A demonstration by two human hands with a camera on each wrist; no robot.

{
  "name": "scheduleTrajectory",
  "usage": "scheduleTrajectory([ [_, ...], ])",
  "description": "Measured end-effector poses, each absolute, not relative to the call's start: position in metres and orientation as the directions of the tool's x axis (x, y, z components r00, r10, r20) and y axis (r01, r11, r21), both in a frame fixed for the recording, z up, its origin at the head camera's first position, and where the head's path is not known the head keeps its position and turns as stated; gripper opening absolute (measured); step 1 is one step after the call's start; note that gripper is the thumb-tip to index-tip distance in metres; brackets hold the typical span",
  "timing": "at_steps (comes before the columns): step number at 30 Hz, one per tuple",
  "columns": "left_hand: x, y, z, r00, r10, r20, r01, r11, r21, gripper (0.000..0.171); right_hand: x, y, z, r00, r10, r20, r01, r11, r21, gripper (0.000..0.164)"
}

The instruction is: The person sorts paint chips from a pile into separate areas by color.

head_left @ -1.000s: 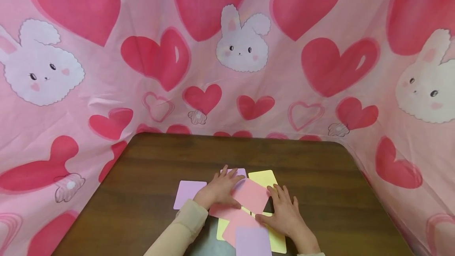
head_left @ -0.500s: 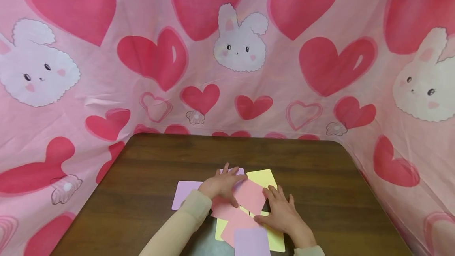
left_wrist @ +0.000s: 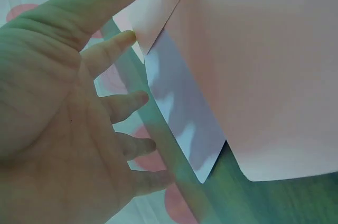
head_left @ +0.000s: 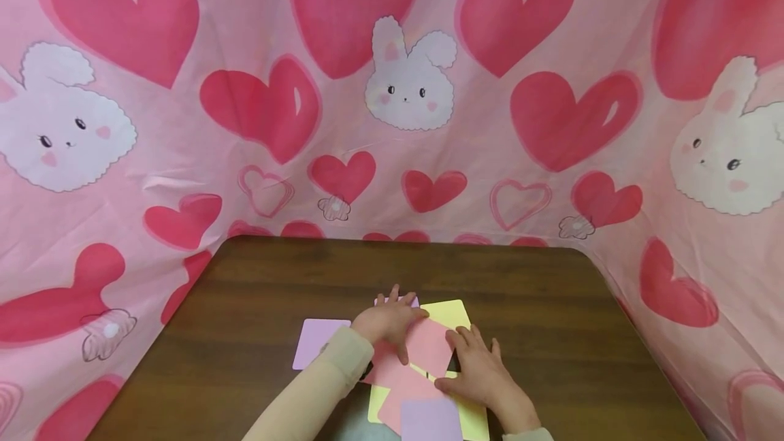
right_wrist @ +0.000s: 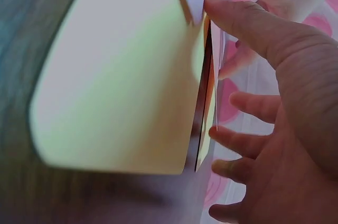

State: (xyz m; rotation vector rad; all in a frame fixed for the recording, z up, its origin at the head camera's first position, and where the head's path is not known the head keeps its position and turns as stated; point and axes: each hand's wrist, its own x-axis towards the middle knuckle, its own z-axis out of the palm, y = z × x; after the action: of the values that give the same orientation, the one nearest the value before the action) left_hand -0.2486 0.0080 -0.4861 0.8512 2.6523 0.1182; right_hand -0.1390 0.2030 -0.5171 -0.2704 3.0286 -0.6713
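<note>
A person in pale sleeves [head_left: 321,380] works both hands over a cluster of pink, purple & yellow cards, lower ctr of frame, on a dark wood table [head_left: 294,271]. The left hand [head_left: 388,323], just R of ctr at the cluster's upper left, is spread & unclenched, thumb over the pink cards; the right hand [head_left: 482,367], lower R of ctr, is likewise released, fingers fanned along the cluster's R side. Can't tell how firmly either touches. Btwn them lies a middle pink card [head_left: 429,347], overlapping an upper yellow card [head_left: 452,314] above it; a left pink card [head_left: 386,365] sits partly under the left hand, & a lower pink card [head_left: 403,392] below that. The lower pink card partly covers a lower-left yellow card [head_left: 378,405] & is itself overlapped by a front purple card [head_left: 431,420], cut by the bottom edge of frame. A lower-right yellow card [head_left: 476,422] shows beside the right hand's wrist. A side purple card [head_left: 318,344] lies L of the cluster, near the left sleeve. Behind, filling the upper frame, hangs a pink backdrop [head_left: 269,182] w/ red hearts & white rabbits.
</note>
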Motion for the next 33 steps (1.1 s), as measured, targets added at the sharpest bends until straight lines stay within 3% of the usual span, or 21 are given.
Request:
scheduleTrajectory([
  [8, -0.249, 0.007, -0.492, -0.760, 0.575, -0.303, 0.545, 0.818, 0.184, 0.093, -0.141, 0.197, -0.514, -0.979, -0.177, 0.097, -0.201, 0.886, -0.417, 0.081],
  [17, -0.248, -0.002, -0.488, -0.746, 0.603, -0.284, 0.557, 0.798, 0.229, 0.104, -0.143, 0.195, -0.506, -0.975, -0.192, 0.110, -0.220, 0.899, -0.379, 0.076],
  [26, -0.247, -0.016, -0.480, -0.748, 0.604, -0.276, 0.557, 0.797, 0.233, 0.109, -0.145, 0.197, -0.496, -0.970, -0.220, 0.101, -0.242, 0.874, -0.421, 0.081],
  [33, -0.241, -0.036, -0.464, -0.765, 0.605, -0.220, 0.528, 0.785, 0.323, 0.112, -0.154, 0.190, -0.488, -0.959, -0.263, 0.105, -0.283, 0.859, -0.427, 0.081],
])
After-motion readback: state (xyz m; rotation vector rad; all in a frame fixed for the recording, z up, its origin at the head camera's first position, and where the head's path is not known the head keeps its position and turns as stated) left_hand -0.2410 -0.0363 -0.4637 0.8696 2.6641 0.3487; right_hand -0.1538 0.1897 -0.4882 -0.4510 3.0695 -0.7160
